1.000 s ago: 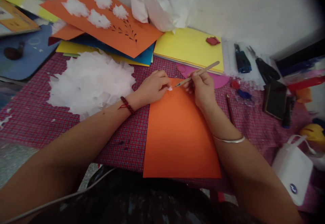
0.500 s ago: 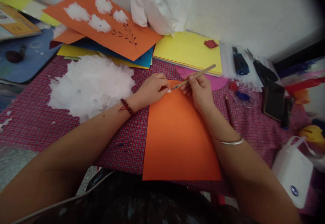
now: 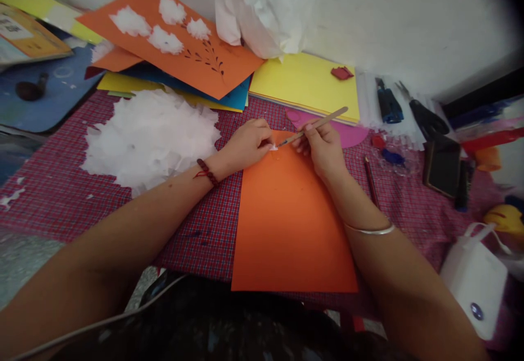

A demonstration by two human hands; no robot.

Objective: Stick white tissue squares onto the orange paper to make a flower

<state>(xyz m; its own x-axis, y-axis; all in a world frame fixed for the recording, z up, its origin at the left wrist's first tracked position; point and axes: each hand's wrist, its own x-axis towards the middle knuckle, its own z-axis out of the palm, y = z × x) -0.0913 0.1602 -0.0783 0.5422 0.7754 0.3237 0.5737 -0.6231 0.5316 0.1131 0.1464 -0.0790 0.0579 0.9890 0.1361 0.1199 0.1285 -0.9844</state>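
An orange sheet of paper (image 3: 295, 224) lies lengthwise in front of me on the checked cloth. At its far end my left hand (image 3: 254, 141) pinches a small white paper piece (image 3: 274, 147) with the fingertips. Between the thumb and fingers of my right hand (image 3: 325, 145) is a thin wooden stick (image 3: 327, 119), slanting down to the left. Its darker tip meets or nearly meets the white piece. A faint curved outline shows on the orange sheet just below. To the left of my left hand spreads a heap of white paper pieces (image 3: 147, 137).
A decorated orange sheet (image 3: 164, 66) with white fluffy shapes rests on coloured papers. Yellow paper (image 3: 303, 85) lies at the back by a crumpled white bag (image 3: 262, 14). On the right are scissors (image 3: 428, 115), a pencil (image 3: 371, 182), a phone (image 3: 443, 164) and a white case (image 3: 475, 282).
Both hands keep nearly the same pose, with the stick tip still at the white piece. The whole view has shifted slightly.
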